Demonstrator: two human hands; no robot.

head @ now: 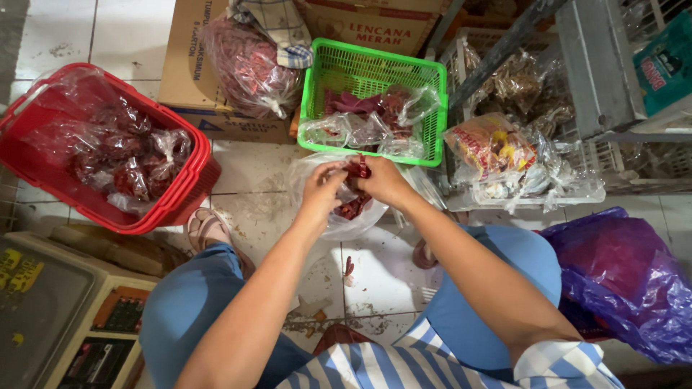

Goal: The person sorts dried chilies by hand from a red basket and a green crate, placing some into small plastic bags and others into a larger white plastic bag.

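Clear bag [339,216] mouth up, both hands [324,184] gripping.

The fingertips of the left hand [322,189] and right hand [380,180] are buried in the clear bag [344,216], so their grip cannot be read. The purple bag [623,281] runs off the right edge, its contents unseen. The weighing scale [54,317] is cut by the bottom-left corner. The cardboard boxes [189,65] are cropped at the top.

Blue-and-white striped short-sleeved top [404,364], blue trousers [187,302], strapped sandals [205,227], bare forearms.
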